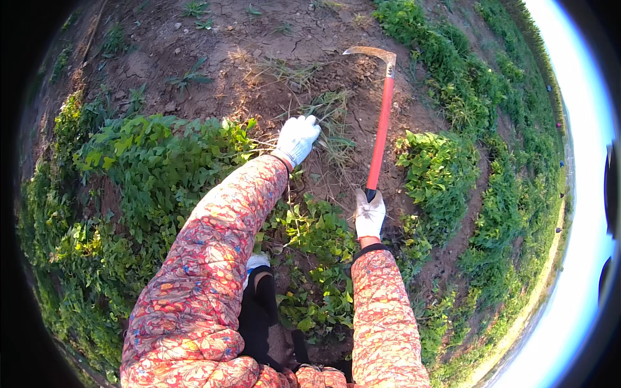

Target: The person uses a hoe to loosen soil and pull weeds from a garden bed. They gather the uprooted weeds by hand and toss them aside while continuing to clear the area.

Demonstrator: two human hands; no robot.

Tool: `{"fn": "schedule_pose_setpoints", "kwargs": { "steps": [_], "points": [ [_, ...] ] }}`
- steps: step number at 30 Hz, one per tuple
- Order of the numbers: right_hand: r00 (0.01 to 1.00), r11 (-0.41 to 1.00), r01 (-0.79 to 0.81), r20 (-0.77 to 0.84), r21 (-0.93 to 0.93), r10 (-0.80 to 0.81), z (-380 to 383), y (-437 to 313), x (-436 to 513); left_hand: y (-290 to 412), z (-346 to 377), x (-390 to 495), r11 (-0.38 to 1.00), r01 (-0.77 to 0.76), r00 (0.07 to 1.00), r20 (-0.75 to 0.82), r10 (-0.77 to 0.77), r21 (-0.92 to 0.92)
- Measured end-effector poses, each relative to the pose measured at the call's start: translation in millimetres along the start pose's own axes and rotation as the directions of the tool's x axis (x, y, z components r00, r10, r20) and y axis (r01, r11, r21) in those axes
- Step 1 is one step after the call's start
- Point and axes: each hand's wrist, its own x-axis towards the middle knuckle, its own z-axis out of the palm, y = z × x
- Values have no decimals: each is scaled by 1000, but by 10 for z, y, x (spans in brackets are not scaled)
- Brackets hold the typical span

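My right hand [370, 215], in a white knit glove with a soiled thumb and fingers, grips the black butt of a sickle [380, 138]. Its long red handle points away from me, and the curved, rust-brown blade [371, 51] turns left over bare soil. My left hand [298, 138], also in a white glove, is ahead and to the left with fingers curled. Loose, wilted grass weeds [335, 128] lie against its right side, and thin stems run close to its left. What lies beneath the curled fingers is hidden.
Leafy green vines [165, 160] spread on the left, with more vines [318, 228] between my arms. Cracked bare soil [310, 24] stretches ahead. Crop rows [485, 97] run along the right. One shoe [257, 262] shows below my left sleeve. Small distant figures or objects dot the field's edge.
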Motion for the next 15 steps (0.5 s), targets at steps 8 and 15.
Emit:
{"fn": "schedule_pose_setpoints", "kwargs": {
  "steps": [8,15],
  "points": [
    [993,1000,-20,119,-20,22,-158,689,-806,-498,-57,713,964,108,987,87,-133,243],
    [1000,964,-11,4,-264,13,-214,787,-1247,-488,489,933,978,202,919,335,-208,53]
  ]
}}
